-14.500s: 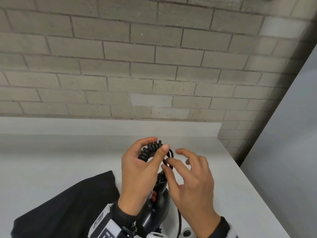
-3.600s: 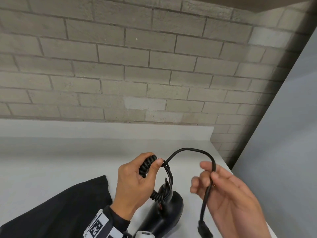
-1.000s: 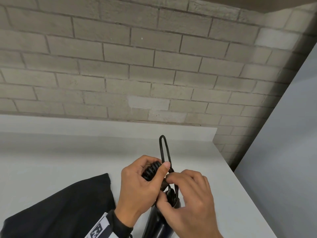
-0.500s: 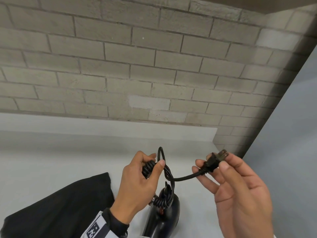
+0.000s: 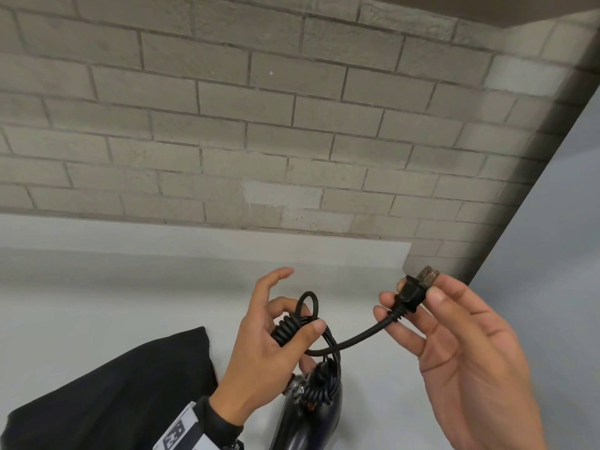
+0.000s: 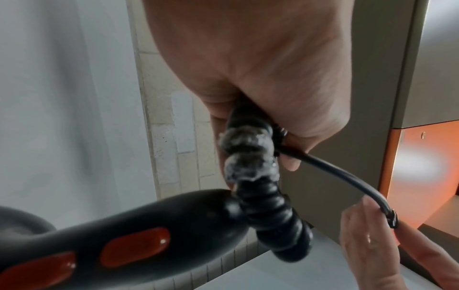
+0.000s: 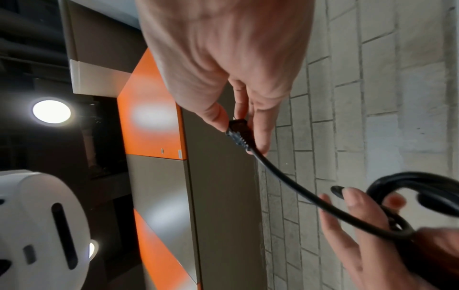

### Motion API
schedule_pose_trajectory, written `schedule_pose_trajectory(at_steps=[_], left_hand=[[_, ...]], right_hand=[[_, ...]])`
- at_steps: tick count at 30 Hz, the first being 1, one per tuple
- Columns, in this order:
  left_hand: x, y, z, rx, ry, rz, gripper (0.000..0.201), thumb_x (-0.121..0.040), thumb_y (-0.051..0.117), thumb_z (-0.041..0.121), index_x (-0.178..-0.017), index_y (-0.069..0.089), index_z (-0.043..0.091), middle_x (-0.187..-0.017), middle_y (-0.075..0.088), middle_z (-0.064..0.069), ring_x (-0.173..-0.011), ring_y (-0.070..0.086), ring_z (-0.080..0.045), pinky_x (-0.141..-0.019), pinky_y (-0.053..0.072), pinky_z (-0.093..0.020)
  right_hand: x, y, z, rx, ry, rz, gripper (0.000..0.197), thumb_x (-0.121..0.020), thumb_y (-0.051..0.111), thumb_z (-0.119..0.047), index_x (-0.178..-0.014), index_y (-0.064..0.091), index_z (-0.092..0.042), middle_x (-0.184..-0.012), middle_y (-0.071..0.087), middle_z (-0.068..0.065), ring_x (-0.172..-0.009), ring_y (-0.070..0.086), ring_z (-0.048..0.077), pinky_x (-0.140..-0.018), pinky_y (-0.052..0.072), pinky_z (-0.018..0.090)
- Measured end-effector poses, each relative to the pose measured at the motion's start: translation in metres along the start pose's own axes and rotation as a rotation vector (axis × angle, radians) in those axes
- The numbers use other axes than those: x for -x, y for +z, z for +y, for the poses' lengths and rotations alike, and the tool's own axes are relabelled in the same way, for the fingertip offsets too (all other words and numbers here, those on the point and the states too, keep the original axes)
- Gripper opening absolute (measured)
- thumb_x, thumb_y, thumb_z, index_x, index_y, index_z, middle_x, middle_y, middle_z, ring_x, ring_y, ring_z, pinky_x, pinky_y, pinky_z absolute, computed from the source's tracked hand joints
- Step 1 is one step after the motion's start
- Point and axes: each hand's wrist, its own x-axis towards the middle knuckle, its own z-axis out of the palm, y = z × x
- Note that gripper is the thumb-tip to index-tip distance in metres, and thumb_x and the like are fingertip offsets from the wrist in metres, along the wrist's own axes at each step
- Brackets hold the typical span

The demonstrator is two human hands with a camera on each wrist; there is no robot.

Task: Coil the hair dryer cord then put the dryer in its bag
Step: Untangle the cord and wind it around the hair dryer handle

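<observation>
A black hair dryer (image 5: pixel 311 420) with red buttons (image 6: pixel 134 246) hangs below my left hand (image 5: pixel 276 345), low in the head view. That hand grips the bundled black cord (image 5: pixel 292 326), thumb pressed on the coils, forefinger raised. More spiral cord (image 6: pixel 270 215) bunches at the dryer's handle end. A short straight length of cord (image 5: pixel 357 337) runs right to the plug (image 5: pixel 412 290). My right hand (image 5: pixel 454 336) pinches the plug between thumb and fingers, prongs pointing up and right. The black cloth bag (image 5: pixel 113 394) lies flat on the counter at the lower left.
A white counter (image 5: pixel 130 303) runs under both hands to a brick wall (image 5: pixel 259 125). A grey panel (image 5: pixel 568 254) rises on the right. The wrist views show an orange and grey cabinet (image 7: pixel 154 121) and a white headset shape (image 7: pixel 42 225).
My right hand has pulled the plug end free of the bundle and drawn it out to the right. Since half a second ago my left forefinger lifted off the cord.
</observation>
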Motion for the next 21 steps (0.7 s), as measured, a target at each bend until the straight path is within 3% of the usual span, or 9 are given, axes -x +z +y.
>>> schedule_pose_trajectory(at_steps=[2, 4, 6, 8, 10, 14, 16, 18, 21], left_hand=[[-0.001, -0.001, -0.002, -0.068, 0.05, -0.034, 0.056, -0.087, 0.072, 0.013, -0.129, 0.054, 0.045, -0.088, 0.062, -0.006, -0.042, 0.058, -0.029, -0.05, 0.055, -0.036], [-0.001, -0.002, -0.004, -0.127, 0.1, -0.04, 0.033, -0.087, 0.072, 0.026, -0.115, 0.064, 0.04, -0.08, 0.062, -0.004, -0.04, 0.056, -0.024, -0.047, 0.052, -0.034], [-0.001, -0.005, -0.009, -0.141, 0.111, 0.003, 0.02, -0.087, 0.073, 0.037, -0.105, 0.065, 0.033, -0.069, 0.061, -0.009, -0.038, 0.055, -0.021, -0.046, 0.051, -0.035], [-0.002, -0.008, -0.012, -0.156, 0.119, 0.038, 0.024, -0.082, 0.07, 0.047, -0.095, 0.066, 0.027, -0.062, 0.059, -0.012, -0.038, 0.052, -0.018, -0.045, 0.046, -0.031], [-0.003, -0.01, -0.012, -0.181, 0.134, 0.018, 0.026, -0.081, 0.067, 0.052, -0.085, 0.066, 0.026, -0.061, 0.06, -0.011, -0.038, 0.05, -0.016, -0.044, 0.042, -0.027], [-0.001, -0.01, -0.012, -0.244, 0.151, -0.069, 0.03, -0.085, 0.062, 0.056, -0.083, 0.066, 0.026, -0.06, 0.06, -0.011, -0.04, 0.047, -0.02, -0.046, 0.042, -0.038], [0.0, -0.008, -0.01, -0.232, 0.149, -0.11, 0.023, -0.087, 0.061, 0.052, -0.098, 0.066, 0.033, -0.068, 0.066, -0.005, -0.04, 0.048, -0.015, -0.047, 0.044, -0.037], [0.002, -0.006, -0.008, -0.191, 0.137, -0.135, 0.029, -0.089, 0.062, 0.046, -0.117, 0.059, 0.039, -0.09, 0.073, -0.001, -0.039, 0.048, -0.016, -0.047, 0.046, -0.031], [0.002, -0.007, -0.007, -0.171, 0.156, -0.145, 0.021, -0.089, 0.061, 0.044, -0.106, 0.063, 0.03, -0.102, 0.073, 0.001, -0.037, 0.046, -0.017, -0.044, 0.042, -0.027]], right_hand=[[-0.001, 0.002, -0.007, 0.024, -0.039, -0.007, 0.044, -0.051, 0.089, -0.029, -0.086, 0.072, -0.009, -0.084, 0.071, 0.017, -0.077, 0.072, 0.038, -0.065, 0.059, 0.043], [-0.003, 0.002, -0.016, 0.042, -0.09, -0.003, 0.035, -0.059, 0.084, -0.026, -0.087, 0.07, -0.009, -0.083, 0.072, 0.016, -0.076, 0.072, 0.036, -0.065, 0.059, 0.042], [-0.006, 0.001, -0.026, 0.061, -0.144, 0.025, 0.013, -0.075, 0.067, -0.016, -0.086, 0.067, -0.009, -0.08, 0.071, 0.013, -0.072, 0.072, 0.032, -0.064, 0.059, 0.04], [-0.008, 0.001, -0.036, 0.097, -0.174, 0.044, 0.013, -0.078, 0.053, -0.009, -0.086, 0.064, -0.01, -0.078, 0.07, 0.01, -0.071, 0.072, 0.028, -0.063, 0.059, 0.036], [-0.011, 0.002, -0.046, 0.13, -0.195, 0.041, 0.014, -0.079, 0.051, -0.011, -0.086, 0.064, -0.012, -0.077, 0.071, 0.006, -0.072, 0.073, 0.024, -0.063, 0.06, 0.033], [-0.016, 0.004, -0.058, 0.148, -0.209, 0.02, 0.015, -0.081, 0.052, -0.014, -0.088, 0.065, -0.015, -0.079, 0.071, 0.004, -0.073, 0.072, 0.022, -0.064, 0.06, 0.032], [-0.017, 0.007, -0.059, 0.151, -0.199, 0.0, 0.015, -0.081, 0.052, -0.014, -0.088, 0.065, -0.015, -0.079, 0.071, 0.004, -0.073, 0.073, 0.022, -0.063, 0.06, 0.031], [-0.015, 0.011, -0.059, 0.156, -0.194, -0.015, 0.016, -0.08, 0.052, -0.014, -0.088, 0.065, -0.014, -0.079, 0.071, 0.005, -0.073, 0.073, 0.022, -0.063, 0.06, 0.031], [-0.016, 0.014, -0.059, 0.151, -0.207, -0.02, 0.016, -0.08, 0.051, -0.014, -0.089, 0.065, -0.014, -0.079, 0.071, 0.004, -0.073, 0.072, 0.022, -0.064, 0.06, 0.032]])
